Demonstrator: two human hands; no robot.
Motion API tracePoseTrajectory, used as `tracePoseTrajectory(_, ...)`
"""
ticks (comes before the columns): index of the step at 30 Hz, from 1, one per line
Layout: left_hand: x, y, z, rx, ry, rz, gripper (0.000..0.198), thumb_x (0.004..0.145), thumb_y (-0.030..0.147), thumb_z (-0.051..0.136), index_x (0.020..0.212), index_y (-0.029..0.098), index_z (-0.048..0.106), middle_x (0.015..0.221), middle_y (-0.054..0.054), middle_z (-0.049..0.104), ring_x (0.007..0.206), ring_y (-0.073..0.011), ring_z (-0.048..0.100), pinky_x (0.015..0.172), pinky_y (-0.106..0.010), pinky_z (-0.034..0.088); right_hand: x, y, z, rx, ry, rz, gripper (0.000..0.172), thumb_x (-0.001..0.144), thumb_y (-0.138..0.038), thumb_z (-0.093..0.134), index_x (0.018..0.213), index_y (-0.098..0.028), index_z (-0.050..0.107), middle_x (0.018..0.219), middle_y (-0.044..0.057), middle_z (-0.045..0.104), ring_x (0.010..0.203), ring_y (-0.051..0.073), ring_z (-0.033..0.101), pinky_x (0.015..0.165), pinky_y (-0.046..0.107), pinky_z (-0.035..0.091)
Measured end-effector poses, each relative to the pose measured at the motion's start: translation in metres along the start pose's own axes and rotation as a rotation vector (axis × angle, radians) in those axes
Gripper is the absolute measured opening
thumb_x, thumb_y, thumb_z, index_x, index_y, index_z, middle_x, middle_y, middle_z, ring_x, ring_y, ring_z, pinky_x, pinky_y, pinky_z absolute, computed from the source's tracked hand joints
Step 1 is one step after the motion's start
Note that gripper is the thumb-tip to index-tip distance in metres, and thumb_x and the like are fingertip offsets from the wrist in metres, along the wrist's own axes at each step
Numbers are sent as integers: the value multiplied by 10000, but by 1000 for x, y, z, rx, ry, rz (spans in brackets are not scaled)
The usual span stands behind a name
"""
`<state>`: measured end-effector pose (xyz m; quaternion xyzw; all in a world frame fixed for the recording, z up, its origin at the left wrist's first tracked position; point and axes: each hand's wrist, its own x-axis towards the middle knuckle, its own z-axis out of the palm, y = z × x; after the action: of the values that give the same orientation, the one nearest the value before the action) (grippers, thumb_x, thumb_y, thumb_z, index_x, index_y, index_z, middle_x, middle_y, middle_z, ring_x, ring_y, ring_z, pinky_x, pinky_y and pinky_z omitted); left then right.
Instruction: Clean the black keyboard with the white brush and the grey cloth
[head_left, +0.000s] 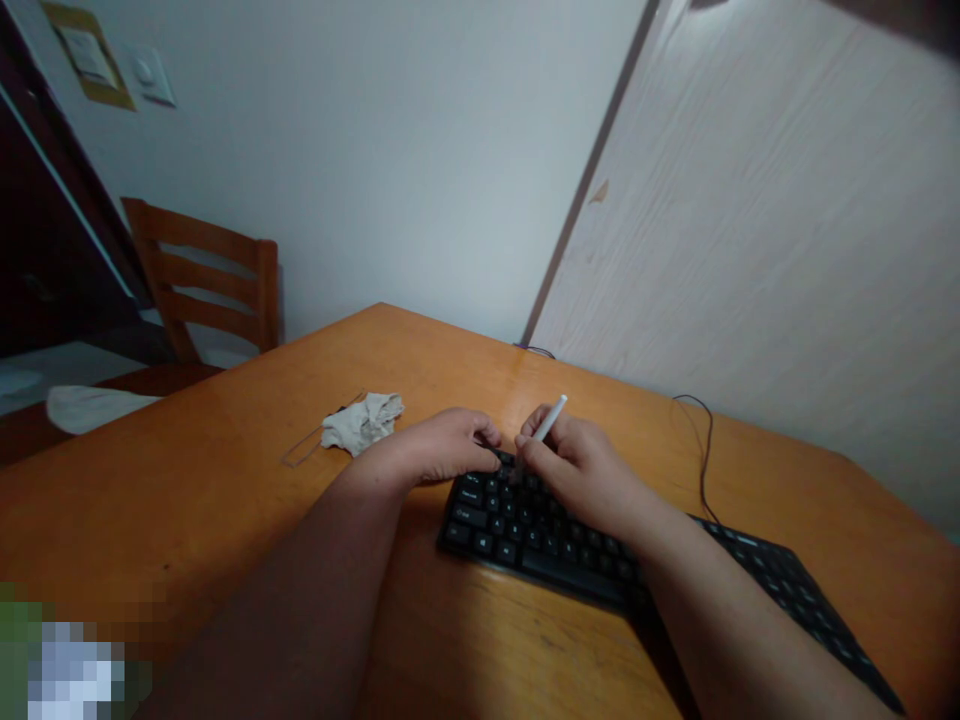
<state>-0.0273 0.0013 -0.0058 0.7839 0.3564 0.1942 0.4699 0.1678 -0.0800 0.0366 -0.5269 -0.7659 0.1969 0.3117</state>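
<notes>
A black keyboard (540, 540) lies at an angle on the wooden table, its left end towards the middle of the view. My left hand (456, 445) rests at its far left corner, thumb on the edge and fingers bent over the back, holding it. My right hand (574, 460) is closed in a pen-like grip around a slim white stick (551, 418). The stick slants down towards the upper left keys; its lower tip is dark and too blurred to make out. My right forearm covers part of the keyboard's middle.
A crumpled pale cloth (364, 422) lies on the table (225, 480) left of the keyboard, with a thin looped wire beside it. A dark cable (706, 460) runs from behind the keyboard. A wooden chair (210, 285) stands at the left, near the wall.
</notes>
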Motion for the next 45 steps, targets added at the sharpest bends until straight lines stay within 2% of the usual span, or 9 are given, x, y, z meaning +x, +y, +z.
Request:
tracePoseTrajectory(6,-1,3,1,2,-2,-4,236,700,278,650,892,170,734,835,-28,723,793,-203,647,656,-263,459,0,1,-1,-15,51,10,133,964,-281,525,867,-211,585,732,-4,641,681,161,603,642,291,431)
tracePoseTrajectory(10,0,3,2,-2,-10,12,232,699,266,641,886,162,729,815,-26,716,766,-196,639,663,-268,460,0,1,0,35,-13,6,122,958,-272,528,872,-208,588,740,-2,644,690,162,604,641,288,432)
tracePoseTrajectory(19,0,4,3,57,3,8,256,713,275,621,923,168,722,858,-31,726,813,-212,657,669,-276,469,2,9,-6,108,-29,4,136,971,-302,520,889,-213,582,763,7,662,713,173,629,647,294,444)
tracePoseTrajectory(23,0,6,4,99,33,25,227,733,287,611,902,172,711,842,-24,718,812,-211,655,655,-270,464,1,8,-13,-30,31,26,137,967,-287,517,873,-212,581,763,11,654,722,176,621,655,299,430)
tracePoseTrajectory(26,2,5,5,118,42,41,230,748,273,578,904,173,715,857,-29,728,820,-212,661,673,-277,473,0,4,-15,-109,-9,6,144,958,-282,526,850,-206,583,744,8,634,699,172,598,629,297,405)
tracePoseTrajectory(30,4,4,7,122,48,59,224,738,264,578,886,171,718,851,-37,733,803,-213,660,670,-284,479,-1,1,-16,-40,-99,-24,182,968,-301,514,828,-203,576,744,9,628,707,168,598,621,290,398)
tracePoseTrajectory(34,2,7,8,125,55,51,233,744,262,576,903,170,720,849,-33,732,805,-213,660,671,-283,479,0,2,-15,-98,-20,3,117,953,-264,524,862,-206,571,735,1,637,694,163,592,634,293,392)
tracePoseTrajectory(39,3,8,10,133,53,51,233,756,284,575,896,174,725,846,-26,731,801,-207,658,663,-277,471,0,2,-15,-64,-97,-29,185,962,-305,520,820,-201,579,755,13,638,713,168,603,631,291,396)
tracePoseTrajectory(45,3,11,11,160,34,80,218,758,248,550,873,174,720,807,-15,713,772,-195,644,650,-270,460,1,2,-16,-95,-35,4,156,956,-288,527,845,-198,589,754,11,638,713,166,598,648,291,408)
